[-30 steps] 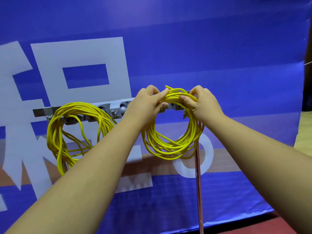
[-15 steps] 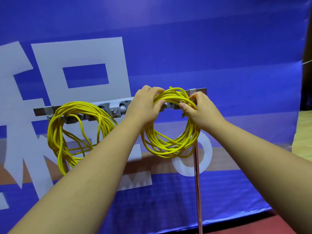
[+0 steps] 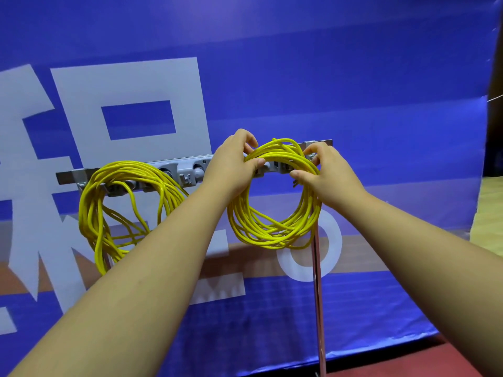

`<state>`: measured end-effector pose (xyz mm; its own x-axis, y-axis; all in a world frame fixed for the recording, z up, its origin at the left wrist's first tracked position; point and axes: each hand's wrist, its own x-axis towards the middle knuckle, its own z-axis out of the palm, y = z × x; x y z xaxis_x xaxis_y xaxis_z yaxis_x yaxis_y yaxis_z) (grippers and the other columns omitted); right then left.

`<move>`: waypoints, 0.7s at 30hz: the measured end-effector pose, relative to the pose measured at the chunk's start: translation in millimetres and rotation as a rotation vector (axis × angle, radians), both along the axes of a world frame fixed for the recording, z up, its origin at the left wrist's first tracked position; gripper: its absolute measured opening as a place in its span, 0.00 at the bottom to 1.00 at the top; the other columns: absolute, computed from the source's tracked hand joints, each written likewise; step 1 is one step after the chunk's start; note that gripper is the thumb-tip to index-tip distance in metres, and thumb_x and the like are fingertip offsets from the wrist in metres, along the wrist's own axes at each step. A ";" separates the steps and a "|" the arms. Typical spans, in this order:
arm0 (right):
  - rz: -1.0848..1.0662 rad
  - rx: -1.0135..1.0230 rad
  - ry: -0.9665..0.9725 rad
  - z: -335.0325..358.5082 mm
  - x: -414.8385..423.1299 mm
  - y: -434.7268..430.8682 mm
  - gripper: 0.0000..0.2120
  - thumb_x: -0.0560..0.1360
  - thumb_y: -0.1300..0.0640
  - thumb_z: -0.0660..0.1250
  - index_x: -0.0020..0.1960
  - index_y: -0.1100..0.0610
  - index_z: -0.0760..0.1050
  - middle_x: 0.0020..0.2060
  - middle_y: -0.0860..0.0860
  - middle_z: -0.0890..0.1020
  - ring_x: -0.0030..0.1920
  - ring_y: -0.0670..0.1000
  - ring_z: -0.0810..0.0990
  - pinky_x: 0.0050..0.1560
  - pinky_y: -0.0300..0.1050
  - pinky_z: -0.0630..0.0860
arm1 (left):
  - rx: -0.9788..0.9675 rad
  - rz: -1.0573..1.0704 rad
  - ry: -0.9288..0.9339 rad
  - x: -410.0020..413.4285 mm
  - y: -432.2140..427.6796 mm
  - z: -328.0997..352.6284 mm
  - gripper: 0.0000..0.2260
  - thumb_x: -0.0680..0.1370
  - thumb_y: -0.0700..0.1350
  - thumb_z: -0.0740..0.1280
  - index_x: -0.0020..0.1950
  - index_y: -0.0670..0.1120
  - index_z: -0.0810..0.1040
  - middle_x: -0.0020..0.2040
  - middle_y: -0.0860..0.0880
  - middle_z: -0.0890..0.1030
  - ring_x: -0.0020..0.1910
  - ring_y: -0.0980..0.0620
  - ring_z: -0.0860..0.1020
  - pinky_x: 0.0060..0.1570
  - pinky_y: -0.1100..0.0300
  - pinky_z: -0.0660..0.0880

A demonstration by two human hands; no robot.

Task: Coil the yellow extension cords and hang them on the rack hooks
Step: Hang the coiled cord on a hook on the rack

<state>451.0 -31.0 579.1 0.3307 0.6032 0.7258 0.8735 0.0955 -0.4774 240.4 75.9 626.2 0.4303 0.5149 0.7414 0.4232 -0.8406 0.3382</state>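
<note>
A coiled yellow extension cord [image 3: 272, 229] hangs at the right end of a grey rack bar [image 3: 187, 170] with hooks. My left hand [image 3: 234, 167] pinches the coil's upper left strands against the bar. My right hand [image 3: 326, 175] grips the coil's upper right side, fingers curled round the strands. The hook under this coil is hidden by the cord and my fingers. A second coiled yellow cord [image 3: 119, 208] hangs by itself from a hook at the bar's left end, with loose loops drooping below.
Behind the rack stretches a blue banner [image 3: 353, 91] with large white characters. A thin metal stand pole [image 3: 318, 308] runs down from the rack's right end. Red floor [image 3: 408, 365] shows at the bottom right, a wooden floor at the far right edge.
Both hands have lowered the right coil slightly onto the bar's right end. My right hand slid down the coil's right side and my left fingers shifted on the top strands.
</note>
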 end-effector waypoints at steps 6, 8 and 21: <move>0.066 0.048 0.105 7.6 -0.5 -1.3 0.15 0.77 0.41 0.75 0.59 0.46 0.77 0.48 0.48 0.81 0.46 0.47 0.81 0.41 0.44 0.77 | -0.040 0.007 0.005 0.4 0.2 9.1 0.06 0.78 0.52 0.74 0.50 0.56 0.78 0.51 0.51 0.79 0.49 0.50 0.78 0.43 0.58 0.75; 0.067 0.061 0.151 10.3 -2.5 -0.5 0.13 0.78 0.41 0.74 0.57 0.46 0.77 0.46 0.45 0.81 0.45 0.45 0.82 0.40 0.42 0.76 | -0.015 0.015 -0.005 1.2 -1.4 9.0 0.06 0.78 0.51 0.74 0.50 0.55 0.78 0.50 0.51 0.79 0.48 0.50 0.78 0.42 0.58 0.73; 0.481 -0.123 0.805 10.9 5.3 19.7 0.20 0.77 0.53 0.75 0.66 0.46 0.75 0.57 0.55 0.85 0.55 0.58 0.86 0.50 0.53 0.81 | 0.056 -0.024 0.042 -14.5 -3.8 -2.9 0.04 0.80 0.46 0.72 0.55 0.50 0.82 0.55 0.50 0.79 0.53 0.51 0.78 0.54 0.54 0.77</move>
